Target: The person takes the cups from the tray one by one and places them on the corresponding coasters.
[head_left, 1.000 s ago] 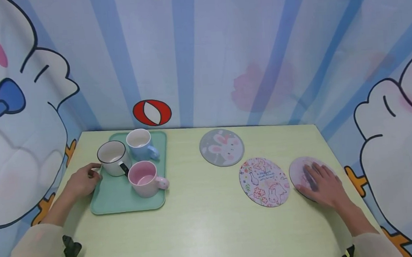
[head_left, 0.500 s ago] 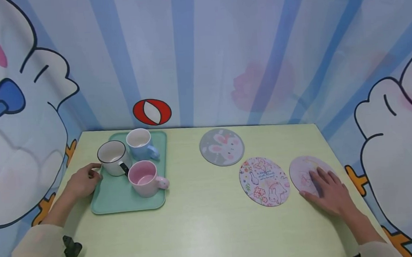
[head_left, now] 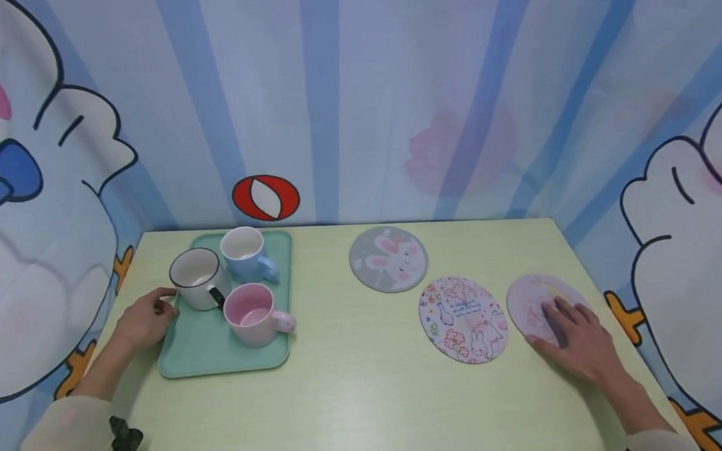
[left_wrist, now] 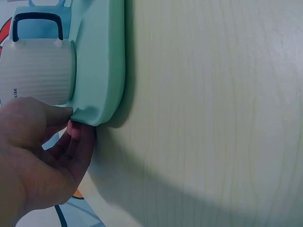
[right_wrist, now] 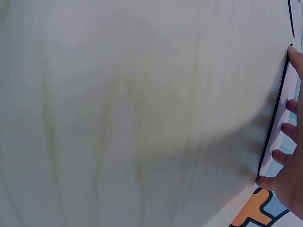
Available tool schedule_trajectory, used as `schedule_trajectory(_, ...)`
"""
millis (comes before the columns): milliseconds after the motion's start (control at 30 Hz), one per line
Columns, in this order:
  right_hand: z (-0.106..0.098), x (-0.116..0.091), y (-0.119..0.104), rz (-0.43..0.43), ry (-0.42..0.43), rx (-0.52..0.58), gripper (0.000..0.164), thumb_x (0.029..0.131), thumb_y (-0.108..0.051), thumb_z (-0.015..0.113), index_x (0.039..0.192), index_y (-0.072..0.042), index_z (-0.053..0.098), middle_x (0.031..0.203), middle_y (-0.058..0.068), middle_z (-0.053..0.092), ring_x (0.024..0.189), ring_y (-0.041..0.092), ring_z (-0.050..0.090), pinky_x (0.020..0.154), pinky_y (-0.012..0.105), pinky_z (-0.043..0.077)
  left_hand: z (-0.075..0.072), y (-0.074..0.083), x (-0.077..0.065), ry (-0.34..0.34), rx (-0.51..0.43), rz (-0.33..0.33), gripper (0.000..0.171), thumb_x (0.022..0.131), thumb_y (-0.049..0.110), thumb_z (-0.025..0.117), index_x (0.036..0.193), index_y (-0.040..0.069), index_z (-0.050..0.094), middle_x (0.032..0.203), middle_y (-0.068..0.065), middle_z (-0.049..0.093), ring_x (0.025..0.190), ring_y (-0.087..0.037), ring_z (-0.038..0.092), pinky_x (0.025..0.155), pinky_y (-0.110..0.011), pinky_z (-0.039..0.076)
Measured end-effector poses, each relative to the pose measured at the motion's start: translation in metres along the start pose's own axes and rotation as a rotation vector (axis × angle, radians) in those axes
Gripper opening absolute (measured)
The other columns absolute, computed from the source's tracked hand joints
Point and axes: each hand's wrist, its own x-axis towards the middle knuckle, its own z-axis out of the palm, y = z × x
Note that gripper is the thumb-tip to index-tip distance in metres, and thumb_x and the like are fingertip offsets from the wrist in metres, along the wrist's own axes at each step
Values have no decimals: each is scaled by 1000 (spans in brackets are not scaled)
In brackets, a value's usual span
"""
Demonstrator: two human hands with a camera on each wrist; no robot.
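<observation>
My left hand (head_left: 144,319) pinches the left rim of a green tray (head_left: 219,351), thumb above and fingers at the outer side, as the left wrist view shows. On the tray stand a white mug with a dark rim (head_left: 196,279), a light blue mug (head_left: 245,254) and a pink mug (head_left: 254,317). At the right, my right hand (head_left: 580,350) rests its spread fingers on a round pale pink coaster (head_left: 532,301). Its thumb and little finger lie at the coaster's edge (right_wrist: 272,127) in the right wrist view. The palm covers the coaster's near right part.
Two more round coasters lie on the pale wooden table (head_left: 348,408): a grey one with a rabbit (head_left: 388,258) and a flowered white one (head_left: 463,319) close beside the pink coaster. A striped blue curtain (head_left: 377,98) rises along the table's back edge.
My right hand has drawn back slightly toward me and to the right, uncovering more of the pale pink coaster. The left hand, tray and mugs stay where they were.
</observation>
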Motion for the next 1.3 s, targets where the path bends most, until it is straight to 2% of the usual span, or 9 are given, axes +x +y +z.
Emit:
schedule_trajectory(300,5,5,4,-20,41,23,87,94,-61,68,153,0,52,160,29,42,143,61,30,103,81,32,3,-4,0,16,4,36,48,108,16,51,147,-11,46,116,-30,63,88,-32,60,70,-39,44)
schedule_trajectory(867,11,24,7,-6,72,52,87,95,-60,69,156,-2,49,161,28,41,144,60,29,100,83,31,1,-1,-3,10,7,29,46,108,15,52,146,-12,46,115,-30,63,87,-32,59,69,-39,43)
schedule_trajectory(1300,12,46,8,11,69,54,87,96,-60,67,157,-1,48,161,28,41,142,60,30,100,84,29,0,-1,-3,13,9,19,46,108,15,53,146,-10,46,115,-30,63,89,-33,59,71,-40,44)
